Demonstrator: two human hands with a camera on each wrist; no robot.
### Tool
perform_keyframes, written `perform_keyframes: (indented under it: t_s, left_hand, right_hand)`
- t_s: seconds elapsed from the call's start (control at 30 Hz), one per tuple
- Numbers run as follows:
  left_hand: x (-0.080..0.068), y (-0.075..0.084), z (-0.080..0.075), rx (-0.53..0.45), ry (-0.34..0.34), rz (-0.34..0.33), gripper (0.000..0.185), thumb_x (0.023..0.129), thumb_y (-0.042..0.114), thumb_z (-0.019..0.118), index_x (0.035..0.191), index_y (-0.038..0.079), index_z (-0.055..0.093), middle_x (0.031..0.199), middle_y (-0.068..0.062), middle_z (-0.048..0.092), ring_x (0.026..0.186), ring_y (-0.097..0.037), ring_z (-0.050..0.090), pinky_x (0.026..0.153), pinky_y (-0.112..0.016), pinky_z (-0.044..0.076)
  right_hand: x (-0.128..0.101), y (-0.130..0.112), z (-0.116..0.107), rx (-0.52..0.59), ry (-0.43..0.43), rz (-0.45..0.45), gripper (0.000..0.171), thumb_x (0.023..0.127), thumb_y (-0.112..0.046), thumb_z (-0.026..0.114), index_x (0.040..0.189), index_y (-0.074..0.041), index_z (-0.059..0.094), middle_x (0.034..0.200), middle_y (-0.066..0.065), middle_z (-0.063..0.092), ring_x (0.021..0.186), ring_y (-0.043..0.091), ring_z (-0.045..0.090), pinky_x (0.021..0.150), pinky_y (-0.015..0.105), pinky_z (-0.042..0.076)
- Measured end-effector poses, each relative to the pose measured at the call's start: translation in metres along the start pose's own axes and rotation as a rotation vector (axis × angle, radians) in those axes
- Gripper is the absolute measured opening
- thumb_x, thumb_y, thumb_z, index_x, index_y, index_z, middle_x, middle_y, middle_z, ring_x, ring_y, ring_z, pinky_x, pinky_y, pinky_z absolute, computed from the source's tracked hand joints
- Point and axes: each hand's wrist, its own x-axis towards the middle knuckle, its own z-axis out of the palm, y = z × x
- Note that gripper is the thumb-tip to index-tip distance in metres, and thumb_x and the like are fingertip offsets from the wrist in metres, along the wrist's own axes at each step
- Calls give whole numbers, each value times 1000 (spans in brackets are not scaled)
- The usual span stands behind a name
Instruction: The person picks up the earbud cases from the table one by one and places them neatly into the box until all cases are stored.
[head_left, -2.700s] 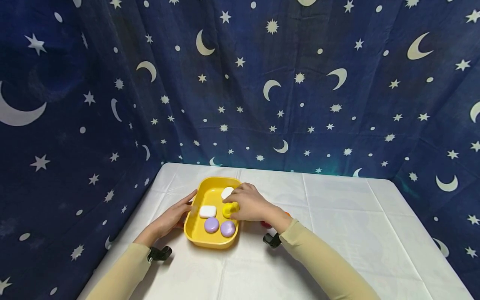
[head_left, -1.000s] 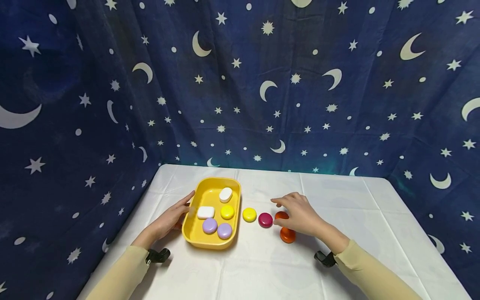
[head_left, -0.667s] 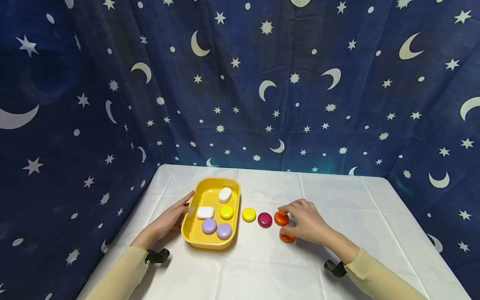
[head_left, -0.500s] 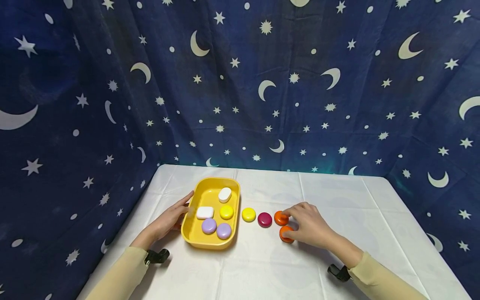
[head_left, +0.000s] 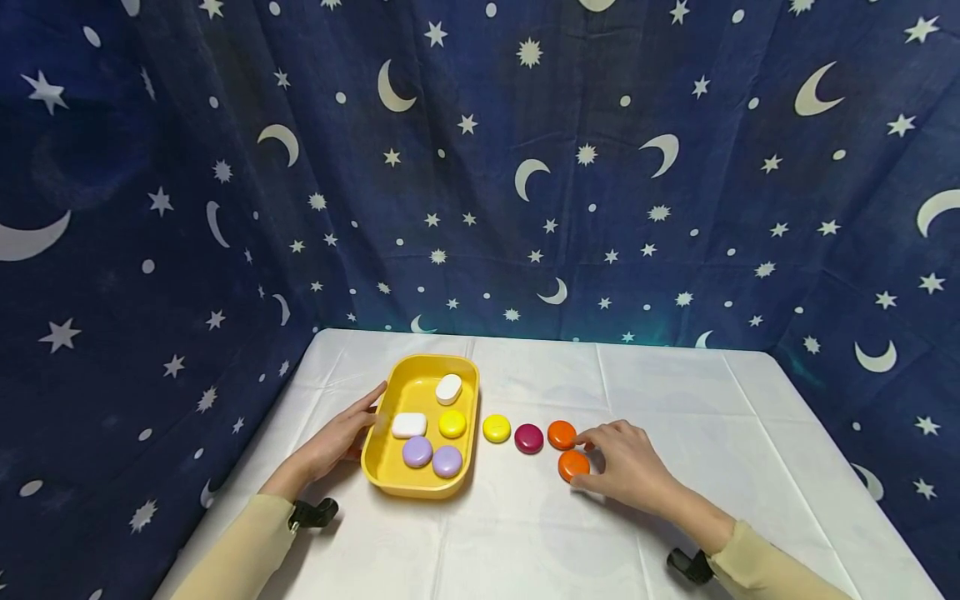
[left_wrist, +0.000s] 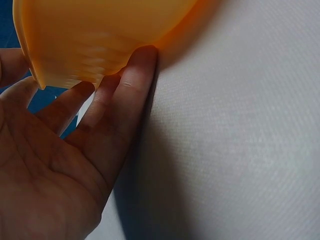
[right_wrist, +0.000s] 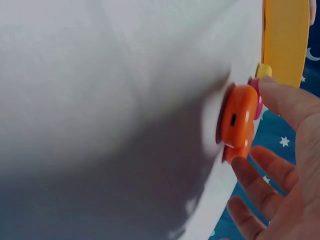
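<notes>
the left hand [head_left: 335,440] lies flat on the desk [head_left: 675,392], fingers [left_wrist: 131,80] straight and pressed against the left wall of the yellow tray [head_left: 390,467] — it grips nothing. in the tray sit two white cases [head_left: 409,424], a yellow case [head_left: 452,423] and two lilac cases [head_left: 417,451]. right of the tray, in a row on the white cloth, lie another yellow one [head_left: 497,428], a maroon case [head_left: 528,437] and an orange case [head_left: 561,434]. a second orange case [head_left: 573,465] lies just in front of that one — the right hand [head_left: 628,474] touches its right edge with loosely bent fingers [right_wrist: 280,102], not closed round it.
</notes>
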Motion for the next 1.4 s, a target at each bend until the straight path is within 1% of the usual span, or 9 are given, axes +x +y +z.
perform_keyframes:
  t_s: [0.1, 0.27, 0.43, 0.6, 0.77, 1.03, 1.23, 1.4]
  left_hand:
    - [0, 0, 0, -2, -3, -3, 64, 105, 31, 49, 163, 39, 24, 162, -23, 30, 121, -31, 60, 85, -45, 58]
    - [-1, 1, 0, 7, -4, -5, 64, 105, 32, 49, 163, 39, 23, 161, -22, 32, 121, -31, 60, 87, -44, 58]
    - [-1, 0, -1, 18, -6, -4, 63, 106, 32, 49, 163, 39, 23, 162, -21, 33, 124, -32, 59, 89, -44, 58]
    - [-1, 0, -1, 18, -5, -3, 63, 105, 33, 49, 163, 39, 24, 162, -22, 33, 123, -32, 59, 88, -43, 58]
    - [0, 0, -1, 14, -2, -7, 64, 105, 34, 50, 163, 40, 24, 161, -22, 32, 120, -31, 60, 87, -44, 58]
    - [1, 0, 0, 28, 8, -12, 65, 104, 36, 51, 163, 41, 25, 163, -21, 29, 124, -32, 58, 87, -43, 58]
    - [1, 1, 0, 31, 14, -21, 64, 104, 37, 51, 162, 42, 24, 163, -21, 29, 123, -31, 59, 88, -43, 58]
    - [0, 1, 0, 31, 13, -20, 64, 104, 36, 51, 162, 41, 24, 163, -21, 30, 124, -31, 59, 87, -43, 58]
  right_hand:
    - [-3, 0, 4, 9, 1, 55, 58, 69, -53, 90, 113, -19, 73, 92, -11, 62, 101, 22, 51, 98, 56, 36]
    - [-5, -1, 9, 29, 0, 141, 61, 66, -54, 91, 111, -18, 73, 83, -11, 55, 98, 23, 49, 95, 53, 35]
    - [-7, -2, 14, 56, -3, 186, 59, 65, -55, 91, 108, -19, 73, 80, -12, 53, 95, 22, 48, 92, 50, 34]
    - [-7, -3, 16, 76, 12, 189, 58, 65, -54, 92, 107, -19, 73, 79, -12, 52, 92, 21, 47, 90, 48, 34]
    - [-8, -3, 19, 83, 24, 181, 58, 65, -54, 91, 107, -18, 73, 79, -11, 52, 93, 22, 48, 88, 49, 35]
    - [-9, -1, 24, 77, 48, 169, 56, 66, -51, 92, 108, -18, 73, 80, -12, 52, 96, 23, 49, 87, 48, 36]
    - [-10, -1, 26, 62, 63, 166, 55, 67, -51, 91, 107, -18, 74, 80, -12, 52, 96, 24, 49, 86, 48, 36]
    - [-11, -2, 26, 77, 74, 169, 53, 67, -49, 92, 106, -19, 74, 79, -12, 52, 94, 22, 48, 84, 45, 35]
